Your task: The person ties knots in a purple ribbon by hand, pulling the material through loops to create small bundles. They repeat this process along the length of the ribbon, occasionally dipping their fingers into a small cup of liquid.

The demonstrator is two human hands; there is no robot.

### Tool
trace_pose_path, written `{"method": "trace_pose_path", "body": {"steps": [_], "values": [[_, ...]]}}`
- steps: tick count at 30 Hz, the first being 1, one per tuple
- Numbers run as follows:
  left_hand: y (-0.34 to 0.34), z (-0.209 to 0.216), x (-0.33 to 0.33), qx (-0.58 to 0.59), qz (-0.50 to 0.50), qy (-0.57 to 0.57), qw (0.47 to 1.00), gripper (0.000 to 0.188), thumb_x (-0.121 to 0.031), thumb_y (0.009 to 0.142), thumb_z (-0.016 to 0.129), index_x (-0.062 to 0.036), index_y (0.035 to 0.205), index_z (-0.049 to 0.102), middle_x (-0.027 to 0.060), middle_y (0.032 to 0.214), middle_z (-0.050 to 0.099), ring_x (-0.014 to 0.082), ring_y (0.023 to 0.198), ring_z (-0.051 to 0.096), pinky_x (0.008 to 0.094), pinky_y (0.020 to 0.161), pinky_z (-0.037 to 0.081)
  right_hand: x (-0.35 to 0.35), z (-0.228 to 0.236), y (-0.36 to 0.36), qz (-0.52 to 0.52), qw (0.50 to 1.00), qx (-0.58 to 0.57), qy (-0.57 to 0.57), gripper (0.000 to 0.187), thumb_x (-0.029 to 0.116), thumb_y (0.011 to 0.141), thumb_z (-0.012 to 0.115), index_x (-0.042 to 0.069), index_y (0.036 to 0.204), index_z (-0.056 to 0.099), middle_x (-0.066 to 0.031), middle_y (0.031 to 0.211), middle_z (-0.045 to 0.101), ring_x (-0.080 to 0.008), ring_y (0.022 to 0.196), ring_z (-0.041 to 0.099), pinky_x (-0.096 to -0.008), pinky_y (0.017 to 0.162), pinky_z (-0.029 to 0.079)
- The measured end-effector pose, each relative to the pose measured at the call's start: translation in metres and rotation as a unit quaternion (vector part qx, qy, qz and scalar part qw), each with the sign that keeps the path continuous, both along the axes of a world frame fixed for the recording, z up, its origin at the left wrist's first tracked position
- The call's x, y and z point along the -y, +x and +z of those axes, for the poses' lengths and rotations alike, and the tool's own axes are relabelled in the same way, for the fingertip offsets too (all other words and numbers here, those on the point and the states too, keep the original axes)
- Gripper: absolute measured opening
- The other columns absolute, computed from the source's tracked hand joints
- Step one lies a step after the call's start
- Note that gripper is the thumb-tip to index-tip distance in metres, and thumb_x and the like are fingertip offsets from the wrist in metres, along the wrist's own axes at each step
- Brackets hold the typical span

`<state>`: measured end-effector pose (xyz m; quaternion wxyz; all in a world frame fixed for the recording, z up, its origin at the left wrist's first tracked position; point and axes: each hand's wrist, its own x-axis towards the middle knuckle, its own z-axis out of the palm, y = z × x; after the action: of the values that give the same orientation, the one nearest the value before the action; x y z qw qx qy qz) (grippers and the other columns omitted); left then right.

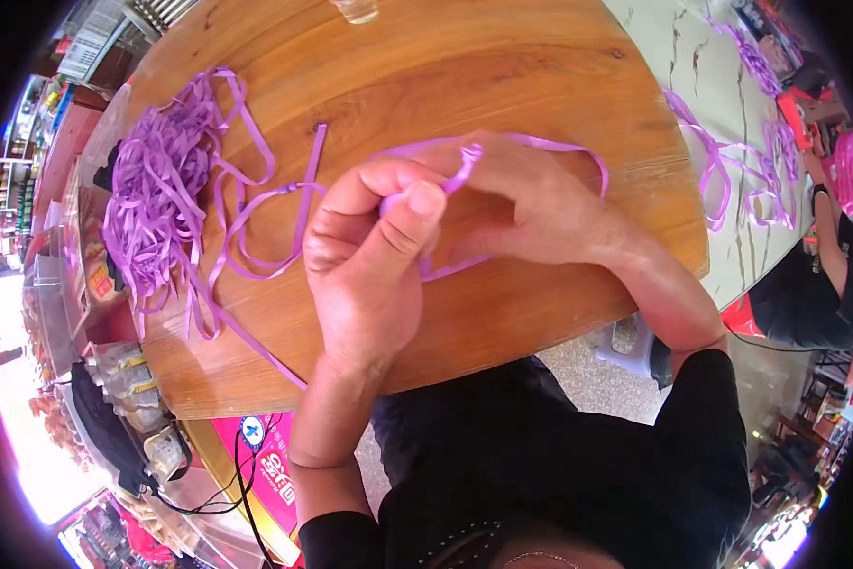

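My left hand point(369, 261) is closed, its thumb and bent index finger pinching a purple ribbon point(466, 166). A short twisted end of that ribbon pokes up past the thumb tip. Just beyond and to the right is my right hand point(540, 204), blurred, with its fingertips hidden behind the left. A loop of the same ribbon runs behind the right hand and curves back under it. To the left, a big tangled heap of purple ribbon point(161, 180) lies on the wooden table point(502, 332). Loose strands with small knots trail from the heap towards my left hand.
A clear glass point(357, 9) stands at the table's far edge. On the right, a white marbled table point(659, 43) carries more purple ribbon point(777, 152), beside another person's arm point(829, 237). A pink box point(270, 474) and dark cables sit below the left edge, near a grey stool point(625, 351).
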<state>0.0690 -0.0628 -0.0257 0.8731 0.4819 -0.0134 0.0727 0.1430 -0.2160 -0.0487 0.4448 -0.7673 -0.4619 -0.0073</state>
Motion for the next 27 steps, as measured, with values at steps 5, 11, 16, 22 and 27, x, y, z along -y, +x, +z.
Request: {"method": "trace_pose_path", "body": {"steps": [5,11,16,22,27], "values": [[-0.012,0.027,-0.006,0.014,-0.011,-0.096,0.995,0.011,-0.003,0.084,0.061,-0.0014,0.095,0.06,-0.0001,0.072,0.055,0.0069,0.056,0.041,0.0209,0.054,0.033,-0.015,0.013,-0.021,0.129,0.981,-0.143,0.019,0.054,0.009,0.07,0.075,0.005,0.118,0.05,-0.0123,0.111,0.057,-0.0243,0.109,0.053,-0.0343,0.088,0.044],[-0.019,0.057,-0.031,0.114,-0.082,-0.153,0.978,0.009,-0.01,0.088,0.056,-0.005,0.096,0.058,-0.0032,0.07,0.041,0.0076,0.056,0.03,0.0235,0.051,0.026,-0.036,0.033,-0.035,0.241,0.883,-0.394,0.086,0.031,0.006,0.077,0.07,0.002,0.105,0.058,-0.0101,0.101,0.061,-0.0184,0.096,0.058,-0.0314,0.081,0.047],[-0.033,0.095,-0.093,0.195,-0.042,-0.191,0.961,0.011,-0.014,0.092,0.052,-0.004,0.094,0.055,-0.003,0.068,0.029,0.0091,0.059,0.026,0.0242,0.054,0.023,0.0,0.073,-0.009,0.113,0.922,-0.349,0.126,0.013,0.002,0.081,0.064,-0.001,0.095,0.064,-0.0079,0.088,0.063,-0.0136,0.078,0.06,-0.0251,0.075,0.049],[-0.043,0.087,-0.124,0.217,0.035,-0.141,0.965,0.013,-0.013,0.092,0.051,-0.0013,0.096,0.056,-0.0021,0.069,0.034,0.0093,0.059,0.028,0.0243,0.056,0.024,0.038,0.076,0.008,-0.033,0.95,-0.247,0.191,0.019,0.002,0.085,0.059,-0.002,0.103,0.063,-0.0066,0.089,0.062,-0.0125,0.081,0.06,-0.0234,0.075,0.048],[-0.03,0.046,-0.116,0.095,0.198,0.046,0.974,0.015,-0.008,0.091,0.051,0.0012,0.102,0.056,0.0034,0.088,0.055,0.0107,0.074,0.047,0.0235,0.068,0.038,0.04,0.056,0.005,-0.01,0.98,-0.166,0.107,0.026,-0.003,0.087,0.052,0.003,0.11,0.062,-0.0035,0.092,0.059,-0.0112,0.089,0.058,-0.0219,0.074,0.046]]}}
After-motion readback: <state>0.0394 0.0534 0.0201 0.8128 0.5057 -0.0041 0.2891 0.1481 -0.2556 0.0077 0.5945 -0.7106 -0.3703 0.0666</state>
